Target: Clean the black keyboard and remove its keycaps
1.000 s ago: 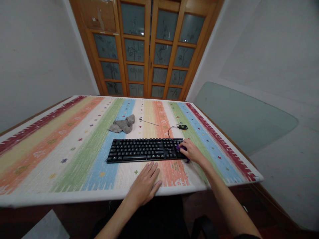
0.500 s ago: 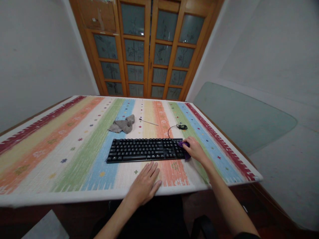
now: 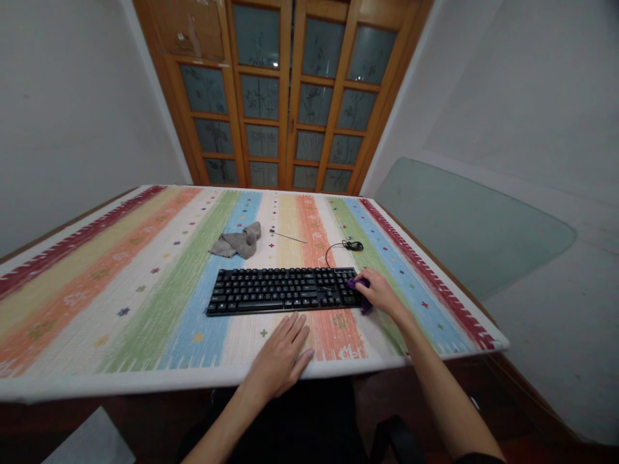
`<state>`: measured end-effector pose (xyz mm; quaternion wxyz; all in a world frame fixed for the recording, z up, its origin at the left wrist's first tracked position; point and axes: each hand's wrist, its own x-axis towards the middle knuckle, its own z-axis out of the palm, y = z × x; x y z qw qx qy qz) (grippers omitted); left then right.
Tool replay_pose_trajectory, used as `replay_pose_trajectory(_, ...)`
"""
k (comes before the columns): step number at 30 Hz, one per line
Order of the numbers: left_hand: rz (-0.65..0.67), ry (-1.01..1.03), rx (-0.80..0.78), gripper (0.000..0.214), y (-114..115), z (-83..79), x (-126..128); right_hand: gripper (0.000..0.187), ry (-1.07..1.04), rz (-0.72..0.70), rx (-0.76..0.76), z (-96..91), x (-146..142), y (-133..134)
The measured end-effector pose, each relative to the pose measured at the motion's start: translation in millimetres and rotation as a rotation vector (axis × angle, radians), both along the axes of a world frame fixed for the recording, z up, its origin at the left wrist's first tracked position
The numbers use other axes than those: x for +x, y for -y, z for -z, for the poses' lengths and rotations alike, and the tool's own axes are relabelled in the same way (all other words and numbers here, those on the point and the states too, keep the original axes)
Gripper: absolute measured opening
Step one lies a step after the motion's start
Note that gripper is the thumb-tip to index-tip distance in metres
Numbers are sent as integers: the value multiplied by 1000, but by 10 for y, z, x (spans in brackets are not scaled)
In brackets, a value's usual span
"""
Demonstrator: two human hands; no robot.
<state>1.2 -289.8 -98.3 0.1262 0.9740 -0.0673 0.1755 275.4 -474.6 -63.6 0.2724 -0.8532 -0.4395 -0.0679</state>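
Observation:
A black keyboard (image 3: 271, 289) lies flat across the striped tablecloth (image 3: 145, 309). At its right end, my right hand (image 3: 377, 293) is closed on a purple cloth (image 3: 366, 304), pressing it against the number keys. Part of the cloth is hidden under the fingers and some hangs past the keyboard's front right corner. My left hand (image 3: 283, 354) lies palm down at the table's front edge, fingers stretched out, with fingertips just below the keyboard's front edge. It holds nothing.
Behind the keyboard lie a crumpled grey cloth (image 3: 236, 243), a thin dark stick (image 3: 289, 236) and a coiled black cable (image 3: 353, 245). A glass panel (image 3: 464, 219) leans on the right wall. Wooden doors (image 3: 289, 116) stand beyond the table.
My right hand has shifted very slightly to the right with the purple cloth, at the keyboard's right end. The left hand and keyboard stay in place.

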Motion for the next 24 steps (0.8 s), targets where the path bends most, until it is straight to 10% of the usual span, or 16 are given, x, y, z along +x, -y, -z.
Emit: replay_pose_trajectory(24, -3, 7, 4, 44, 5, 30, 5, 10, 37, -37, 38, -5, -118, 29)
